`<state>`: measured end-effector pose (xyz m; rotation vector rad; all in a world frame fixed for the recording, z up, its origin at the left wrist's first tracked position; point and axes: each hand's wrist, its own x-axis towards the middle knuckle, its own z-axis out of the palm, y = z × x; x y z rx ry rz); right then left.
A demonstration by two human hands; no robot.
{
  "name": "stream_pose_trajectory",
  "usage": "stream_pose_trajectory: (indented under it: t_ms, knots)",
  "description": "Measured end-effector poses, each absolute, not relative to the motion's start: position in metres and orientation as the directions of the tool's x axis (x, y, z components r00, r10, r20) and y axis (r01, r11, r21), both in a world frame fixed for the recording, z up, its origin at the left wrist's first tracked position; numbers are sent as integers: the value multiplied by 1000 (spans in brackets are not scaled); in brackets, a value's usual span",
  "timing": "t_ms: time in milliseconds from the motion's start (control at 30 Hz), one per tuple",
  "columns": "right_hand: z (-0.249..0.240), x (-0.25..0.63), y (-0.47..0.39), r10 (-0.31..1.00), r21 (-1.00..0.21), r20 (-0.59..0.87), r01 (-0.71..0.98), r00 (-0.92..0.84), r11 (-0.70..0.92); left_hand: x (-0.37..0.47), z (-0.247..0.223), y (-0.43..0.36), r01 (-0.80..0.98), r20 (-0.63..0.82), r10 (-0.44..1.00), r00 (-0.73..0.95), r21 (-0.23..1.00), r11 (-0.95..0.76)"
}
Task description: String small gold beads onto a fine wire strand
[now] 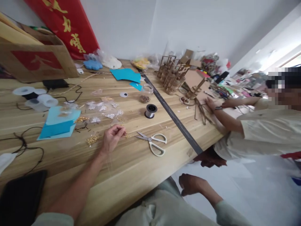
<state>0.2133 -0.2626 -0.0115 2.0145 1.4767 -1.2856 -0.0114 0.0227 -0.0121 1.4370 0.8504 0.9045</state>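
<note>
My left hand (pixel 114 136) is over the wooden table, thumb and fingers pinched together. Small gold beads (pixel 127 135) lie right at its fingertips; what sits inside the pinch is too small to make out. A faint thin thread shows just below the wrist. To the left of this hand is a pile of gold beads (pixel 92 140). Scissors (pixel 150 139) with white handles lie to its right, blades slightly apart. Beyond the table's front edge, near my lap, my right hand (pixel 190 185) is closed, and whatever it may hold is hidden.
A wire spool (pixel 150 111) stands behind the scissors, near a jar of brown beads (pixel 146 94). Blue sheets (pixel 58 124), small silvery packets (pixel 101 107) and a black phone-like slab (pixel 22 197) lie leftward. A dark strip (pixel 174 116) crosses the table. A co-worker (pixel 258 125) works at right.
</note>
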Motion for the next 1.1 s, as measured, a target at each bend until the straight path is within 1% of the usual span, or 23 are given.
stream_pose_trajectory:
  t_ms: [33, 67, 100, 133, 200, 233, 267, 300, 367, 433, 467, 533, 567, 600, 633, 667, 767, 800, 833, 900, 967, 1033, 1100]
  knots:
    - [3, 212, -264, 564, -288, -826, 873, -18, -394, -11, -11, 22, -4, 51, 900, 433, 998, -55]
    - [20, 210, -262, 610, -436, -780, 820, -138, -371, -10, -10, 21, -7, 50, 900, 434, 999, -52]
    - [36, 208, -257, 698, -564, -681, 766, -220, -309, -9, -9, 21, -9, 49, 897, 438, 999, -50]
    - [52, 204, -249, 789, -629, -566, 743, -238, -227, -9, -8, 20, -6, 43, 894, 445, 999, -46]
    - [78, 198, -226, 925, -685, -329, 722, -190, -96, -7, -7, 18, 2, 44, 887, 460, 999, -50]
    - [87, 195, -212, 959, -703, -226, 710, -168, -41, -6, -6, 17, 0, 51, 883, 467, 998, -58]
    - [94, 193, -195, 982, -711, -119, 703, -150, 21, -6, -6, 16, -4, 65, 877, 477, 997, -72]
    - [99, 191, -177, 985, -726, -49, 683, -167, 80, -5, -6, 15, -6, 76, 871, 486, 997, -83]
    - [105, 189, -137, 974, -726, 50, 662, -222, 188, -3, -7, 14, -12, 93, 867, 489, 995, -99]
    - [107, 188, -97, 950, -691, 94, 668, -298, 278, -2, -9, 14, -21, 112, 852, 511, 993, -118]
    - [106, 186, -78, 934, -684, 89, 660, -347, 310, -1, -10, 14, -24, 110, 847, 521, 993, -114]
    - [102, 184, -48, 913, -663, 21, 678, -406, 317, -1, -12, 15, -24, 82, 850, 521, 996, -81]
    - [98, 182, -39, 931, -600, 6, 744, -365, 295, -1, -12, 16, -22, 70, 852, 519, 997, -68]
    - [93, 181, -34, 959, -486, 9, 837, -282, 251, -1, -11, 16, -7, 55, 846, 530, 998, -61]
    - [87, 179, -33, 982, -358, 51, 915, -180, 186, -2, -9, 17, 3, 41, 849, 527, 999, -50]
    - [81, 178, -35, 986, -323, 71, 932, -152, 167, -3, -7, 17, 8, 32, 849, 527, 999, -42]
    - [59, 174, -52, 982, -319, 69, 929, -177, 190, -10, 2, 15, 10, 10, 832, 554, 1000, -19]
    - [52, 172, -57, 981, -335, 86, 923, -172, 191, -12, 5, 14, 15, -9, 833, 554, 1000, 1]
    - [46, 169, -60, 980, -419, 117, 887, -160, 195, -16, 8, 13, 19, -32, 835, 549, 999, 26]
    - [33, 162, -63, 970, -636, 171, 732, -175, 244, -22, 12, 9, -6, -47, 847, 530, 998, 60]
    - [23, 151, -59, 958, -782, 211, 554, -194, 284, -28, 14, 4, -41, -52, 853, 519, 995, 86]
    - [16, 140, -53, 950, -852, 223, 430, -217, 298, -34, 16, 1, -63, -51, 862, 504, 993, 96]
    - [11, 131, -47, 945, -878, 221, 374, -241, 300, -39, 17, -2, -88, -36, 871, 490, 992, 91]
